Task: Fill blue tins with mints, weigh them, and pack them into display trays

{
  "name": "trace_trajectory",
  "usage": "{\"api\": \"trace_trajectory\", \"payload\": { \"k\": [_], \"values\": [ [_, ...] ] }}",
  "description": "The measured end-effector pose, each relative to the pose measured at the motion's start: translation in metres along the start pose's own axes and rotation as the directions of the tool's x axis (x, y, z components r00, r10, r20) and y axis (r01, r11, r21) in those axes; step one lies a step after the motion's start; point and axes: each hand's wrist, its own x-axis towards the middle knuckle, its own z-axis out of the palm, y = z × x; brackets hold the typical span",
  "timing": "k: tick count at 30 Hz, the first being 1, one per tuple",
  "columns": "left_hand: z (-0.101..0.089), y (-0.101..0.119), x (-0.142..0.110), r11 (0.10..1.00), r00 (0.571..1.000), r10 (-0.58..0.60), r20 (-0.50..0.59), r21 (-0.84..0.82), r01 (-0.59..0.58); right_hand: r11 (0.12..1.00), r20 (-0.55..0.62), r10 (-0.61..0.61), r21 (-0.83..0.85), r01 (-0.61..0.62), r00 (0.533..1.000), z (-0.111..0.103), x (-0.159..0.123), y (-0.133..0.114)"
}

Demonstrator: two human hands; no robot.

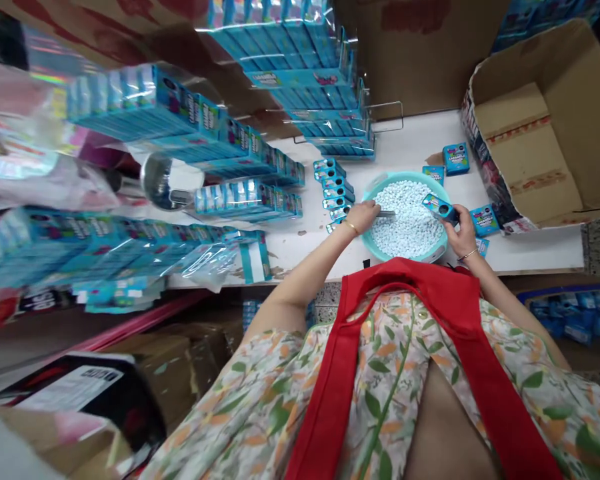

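A teal basin (375, 248) full of small white candies stands on the white table in front of me. My left hand (363, 216) is closed on the handle of a small metal scoop (387, 214) that lies over the candies. My right hand (461, 229) grips a small blue box (440, 208) with its open end over the basin's right rim. A row of small blue boxes (333, 189) stands just left of the basin.
Stacks of wrapped blue box packs (250, 200) fill the left and back of the table. Loose blue boxes (455, 159) lie beyond the basin. An open cardboard carton (540, 133) sits at the right. A metal bowl (159, 179) stands at the left.
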Motion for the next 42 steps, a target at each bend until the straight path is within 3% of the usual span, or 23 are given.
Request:
{"api": "trace_trajectory", "payload": {
  "k": [3, 6, 8, 11, 14, 19, 24, 29, 33, 36, 39, 42],
  "values": [
    [0.046, 0.027, 0.034, 0.991, 0.996, 0.087, 0.031, -0.108, -0.083, 1.000, 0.022, -0.003, -0.013, 0.003, 1.000, -0.007, 0.002, 0.000],
    [0.077, 0.065, 0.061, 0.964, 0.985, 0.173, 0.014, -0.206, -0.166, 0.999, 0.031, -0.004, -0.041, 0.005, 1.000, -0.012, 0.002, 0.001],
    [0.087, 0.076, 0.068, 0.949, 0.982, 0.190, -0.003, -0.257, -0.185, 0.999, 0.007, 0.019, -0.047, -0.019, 1.000, -0.015, -0.001, 0.004],
    [0.087, 0.068, 0.060, 0.909, 0.981, 0.192, -0.036, -0.371, -0.191, 0.998, -0.048, 0.062, 0.002, -0.062, 0.997, -0.021, -0.007, 0.009],
    [0.066, 0.046, 0.036, 0.857, 0.970, 0.222, -0.102, -0.453, -0.244, 0.998, -0.062, 0.066, 0.019, -0.065, 0.996, -0.024, -0.013, 0.009],
    [0.007, 0.028, -0.009, 0.854, 0.928, 0.299, -0.223, -0.371, -0.365, 0.998, -0.028, 0.042, -0.040, -0.043, 0.999, -0.018, -0.014, -0.006],
    [-0.045, 0.036, -0.033, 0.903, 0.921, 0.327, -0.212, -0.217, -0.370, 0.998, 0.110, -0.055, -0.030, 0.059, 0.992, -0.001, -0.011, -0.018],
    [-0.084, 0.066, -0.044, 0.970, 0.968, 0.240, -0.076, 0.063, -0.236, 0.997, 0.201, -0.079, 0.019, 0.077, 0.976, 0.019, -0.011, -0.021],
    [-0.103, 0.098, -0.050, 0.970, 0.988, 0.151, -0.027, 0.195, -0.143, 0.994, 0.216, -0.093, 0.080, 0.077, 0.972, 0.030, -0.013, -0.022],
    [-0.111, 0.113, -0.053, 0.950, 0.981, 0.192, -0.003, 0.253, -0.185, 0.992, 0.226, -0.081, 0.108, 0.057, 0.971, 0.034, -0.015, -0.024],
    [-0.116, 0.107, -0.059, 0.944, 0.972, 0.234, -0.024, 0.244, -0.221, 0.993, 0.202, -0.064, 0.113, 0.042, 0.977, 0.033, -0.016, -0.024],
    [-0.111, 0.085, -0.064, 0.967, 0.967, 0.235, -0.096, 0.124, -0.222, 0.990, 0.182, -0.055, 0.136, 0.030, 0.982, 0.031, -0.018, -0.025]
  ]
}}
